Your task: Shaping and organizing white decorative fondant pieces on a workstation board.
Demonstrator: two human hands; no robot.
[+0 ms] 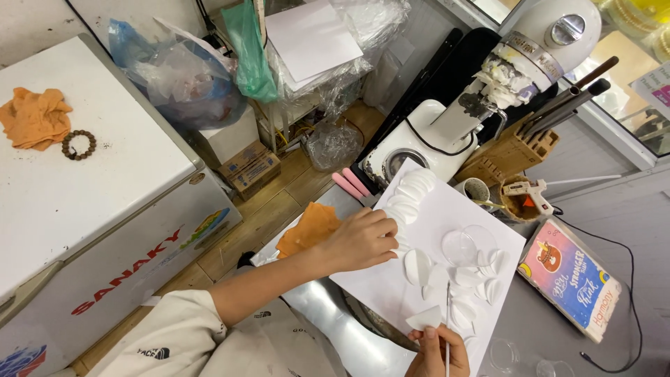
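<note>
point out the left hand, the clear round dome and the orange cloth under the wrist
left hand (363, 241), head view, back of the hand
clear round dome (460, 248), head view, its middle
orange cloth (307, 230), head view, its middle fold

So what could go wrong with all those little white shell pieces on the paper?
1. The left hand presses by the white pieces at the white sheet's edge; a nudge might knock some off.
2. The right hand holds a thin stick and a white piece; it could crack.
3. The clear dome looks light and could slide.
</note>
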